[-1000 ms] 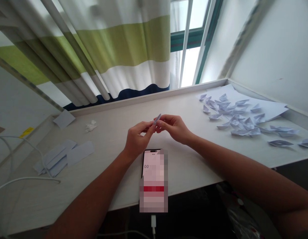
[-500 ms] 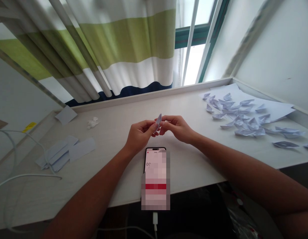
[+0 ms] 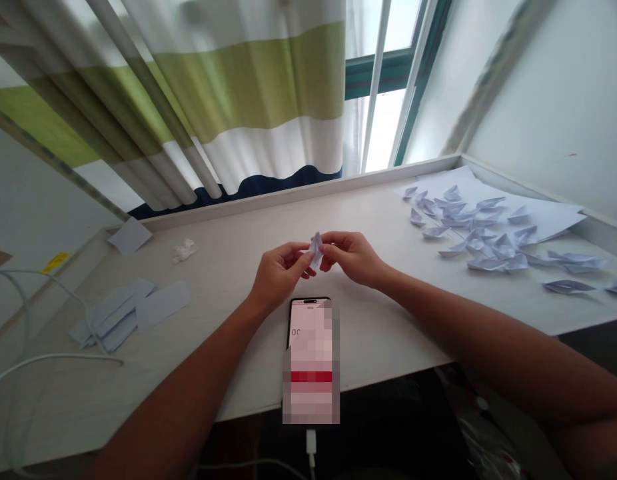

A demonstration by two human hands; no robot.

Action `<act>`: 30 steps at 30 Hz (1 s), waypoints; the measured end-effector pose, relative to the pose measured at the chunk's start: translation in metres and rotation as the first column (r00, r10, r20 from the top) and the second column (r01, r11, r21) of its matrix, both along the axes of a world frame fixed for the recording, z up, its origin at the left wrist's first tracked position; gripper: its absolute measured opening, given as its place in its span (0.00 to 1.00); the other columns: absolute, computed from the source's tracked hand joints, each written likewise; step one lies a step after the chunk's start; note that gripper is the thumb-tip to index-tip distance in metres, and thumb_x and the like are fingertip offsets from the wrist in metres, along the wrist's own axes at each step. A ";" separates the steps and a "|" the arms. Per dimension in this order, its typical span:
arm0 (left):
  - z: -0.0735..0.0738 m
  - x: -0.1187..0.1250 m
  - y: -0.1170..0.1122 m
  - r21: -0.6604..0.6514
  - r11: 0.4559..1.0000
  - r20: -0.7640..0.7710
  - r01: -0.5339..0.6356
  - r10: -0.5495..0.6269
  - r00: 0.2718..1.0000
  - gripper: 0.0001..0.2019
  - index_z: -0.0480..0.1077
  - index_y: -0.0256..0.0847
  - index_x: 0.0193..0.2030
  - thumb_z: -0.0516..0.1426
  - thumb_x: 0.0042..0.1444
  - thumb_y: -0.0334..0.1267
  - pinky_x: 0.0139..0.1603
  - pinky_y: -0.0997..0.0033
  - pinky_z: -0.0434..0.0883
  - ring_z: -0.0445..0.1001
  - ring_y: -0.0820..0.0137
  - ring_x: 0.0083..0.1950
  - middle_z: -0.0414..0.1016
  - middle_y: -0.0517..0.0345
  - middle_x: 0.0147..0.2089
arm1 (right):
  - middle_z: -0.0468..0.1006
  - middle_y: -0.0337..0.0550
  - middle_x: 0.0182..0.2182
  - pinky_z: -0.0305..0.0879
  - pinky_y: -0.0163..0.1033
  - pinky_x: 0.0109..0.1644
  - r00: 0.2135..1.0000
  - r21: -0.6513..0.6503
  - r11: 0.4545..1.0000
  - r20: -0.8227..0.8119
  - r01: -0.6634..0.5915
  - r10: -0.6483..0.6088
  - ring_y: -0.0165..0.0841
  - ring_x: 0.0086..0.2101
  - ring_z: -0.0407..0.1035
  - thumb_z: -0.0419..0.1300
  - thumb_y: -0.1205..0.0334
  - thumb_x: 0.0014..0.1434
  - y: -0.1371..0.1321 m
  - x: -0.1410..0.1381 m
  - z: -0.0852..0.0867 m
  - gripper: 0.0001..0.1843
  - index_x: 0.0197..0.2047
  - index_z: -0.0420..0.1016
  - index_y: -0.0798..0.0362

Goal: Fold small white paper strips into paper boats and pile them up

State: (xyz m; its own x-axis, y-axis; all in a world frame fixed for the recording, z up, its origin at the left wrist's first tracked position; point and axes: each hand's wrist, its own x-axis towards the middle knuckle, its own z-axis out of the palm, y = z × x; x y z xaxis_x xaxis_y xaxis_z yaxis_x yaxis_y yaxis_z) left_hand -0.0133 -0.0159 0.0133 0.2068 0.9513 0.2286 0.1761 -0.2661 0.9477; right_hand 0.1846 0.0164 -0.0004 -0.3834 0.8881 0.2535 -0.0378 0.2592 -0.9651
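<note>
A small folded white paper boat (image 3: 316,249) is held upright above the desk, between my two hands. My left hand (image 3: 283,268) pinches its left side between thumb and fingers. On the other side, my right hand (image 3: 351,257) grips the paper the same way, with the fingertips partly hidden behind it. Just below the hands, a phone (image 3: 308,353) with a mostly blurred-out screen lies at the desk's front edge.
Many paper boats (image 3: 503,247) are scattered at the right, several on white sheets (image 3: 548,207). On the left lie paper slips (image 3: 163,303), a square of paper (image 3: 130,237), a crumpled scrap (image 3: 183,251) and a white cable (image 3: 63,357). A curtain (image 3: 258,87) hangs behind the desk (image 3: 248,230).
The folded paper has turned and spread wider between my fingers, its point now upright rather than leaning right. Both hands stay in nearly the same place; the view has shifted slightly.
</note>
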 end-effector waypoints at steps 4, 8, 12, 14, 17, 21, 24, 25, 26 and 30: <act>0.001 0.001 0.001 -0.070 0.998 0.024 0.013 -0.011 1.000 0.22 0.81 0.36 0.54 0.70 0.61 0.50 0.38 0.63 0.83 0.86 0.63 0.34 0.88 0.50 0.37 | 0.83 0.38 0.29 0.76 0.37 0.33 0.997 -0.022 0.998 -0.046 0.062 -0.063 0.30 0.26 0.78 0.67 0.64 0.63 0.000 -0.001 0.000 0.13 0.50 0.79 0.58; 0.002 0.003 0.001 -0.170 0.984 0.063 0.054 -0.044 0.997 0.28 0.79 0.36 0.58 0.72 0.58 0.52 0.39 0.61 0.83 0.86 0.61 0.35 0.88 0.50 0.36 | 0.83 0.37 0.28 0.75 0.34 0.28 0.997 -0.049 0.996 -0.008 0.078 -0.078 0.29 0.24 0.78 0.69 0.66 0.62 0.000 -0.003 0.002 0.14 0.51 0.79 0.58; 0.003 0.003 0.002 -0.231 0.971 0.103 0.065 -0.042 0.994 0.30 0.78 0.35 0.57 0.73 0.55 0.53 0.41 0.59 0.82 0.86 0.61 0.35 0.88 0.50 0.36 | 0.82 0.36 0.26 0.73 0.32 0.25 0.996 -0.081 0.993 0.025 0.085 -0.083 0.29 0.23 0.77 0.69 0.67 0.64 0.000 -0.003 0.003 0.10 0.49 0.79 0.57; 0.003 0.003 0.002 -0.244 0.968 0.127 0.058 -0.027 0.991 0.31 0.77 0.35 0.58 0.73 0.55 0.53 0.42 0.58 0.82 0.86 0.60 0.36 0.88 0.50 0.38 | 0.81 0.35 0.25 0.73 0.32 0.25 0.995 -0.095 0.991 0.023 0.094 -0.093 0.28 0.22 0.77 0.69 0.68 0.65 0.000 -0.002 0.004 0.08 0.47 0.79 0.57; 0.003 0.004 0.002 -0.255 0.965 0.124 0.066 -0.035 0.992 0.31 0.76 0.35 0.58 0.73 0.55 0.53 0.44 0.57 0.82 0.87 0.59 0.38 0.89 0.48 0.40 | 0.82 0.36 0.24 0.73 0.30 0.24 0.992 -0.129 0.983 0.033 0.129 -0.125 0.28 0.21 0.76 0.70 0.70 0.65 0.000 0.000 0.005 0.05 0.42 0.79 0.57; 0.004 0.010 0.006 -0.289 0.952 0.097 0.096 -0.070 0.993 0.31 0.76 0.35 0.58 0.73 0.55 0.53 0.46 0.55 0.82 0.88 0.57 0.40 0.89 0.47 0.40 | 0.83 0.38 0.24 0.74 0.29 0.24 0.989 -0.164 0.975 0.037 0.148 -0.144 0.28 0.22 0.77 0.73 0.68 0.65 0.000 0.005 0.009 0.06 0.40 0.80 0.58; 0.009 0.017 0.012 -0.320 0.940 0.068 0.121 -0.105 0.992 0.30 0.75 0.34 0.58 0.73 0.57 0.52 0.47 0.54 0.82 0.88 0.57 0.40 0.89 0.45 0.40 | 0.83 0.39 0.24 0.76 0.29 0.26 0.984 -0.208 0.962 0.074 0.176 -0.164 0.28 0.22 0.78 0.70 0.72 0.66 0.002 0.013 0.017 0.04 0.38 0.80 0.59; 0.012 0.020 0.014 -0.328 0.937 0.051 0.121 -0.110 0.993 0.28 0.75 0.34 0.58 0.72 0.58 0.51 0.48 0.54 0.83 0.88 0.57 0.40 0.89 0.45 0.40 | 0.83 0.40 0.24 0.76 0.29 0.26 0.981 -0.216 0.959 0.093 0.185 -0.169 0.28 0.22 0.78 0.70 0.73 0.66 0.003 0.016 0.021 0.04 0.38 0.81 0.59; 0.015 0.023 0.017 -0.332 0.936 0.033 0.117 -0.112 0.993 0.27 0.75 0.34 0.58 0.72 0.60 0.50 0.48 0.54 0.83 0.88 0.57 0.40 0.89 0.45 0.40 | 0.83 0.40 0.24 0.76 0.29 0.26 0.979 -0.219 0.958 0.116 0.187 -0.165 0.28 0.22 0.78 0.69 0.74 0.66 0.004 0.020 0.025 0.04 0.38 0.81 0.60; 0.028 0.045 0.031 -0.315 0.939 0.014 0.138 -0.141 0.990 0.20 0.75 0.35 0.58 0.69 0.65 0.43 0.47 0.57 0.83 0.88 0.59 0.40 0.89 0.45 0.41 | 0.84 0.42 0.25 0.77 0.30 0.27 0.955 -0.195 0.955 0.237 0.225 -0.177 0.29 0.23 0.79 0.69 0.77 0.63 0.008 0.042 0.045 0.04 0.41 0.82 0.61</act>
State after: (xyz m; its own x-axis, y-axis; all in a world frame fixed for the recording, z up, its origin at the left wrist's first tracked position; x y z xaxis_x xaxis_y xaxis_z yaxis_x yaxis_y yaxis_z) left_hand 0.0313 0.0147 0.0415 0.3433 0.9358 -0.0796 0.1676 0.0224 0.9856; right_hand 0.2271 0.0248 0.0449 -0.2149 0.9764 -0.0229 0.2074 0.0228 -0.9780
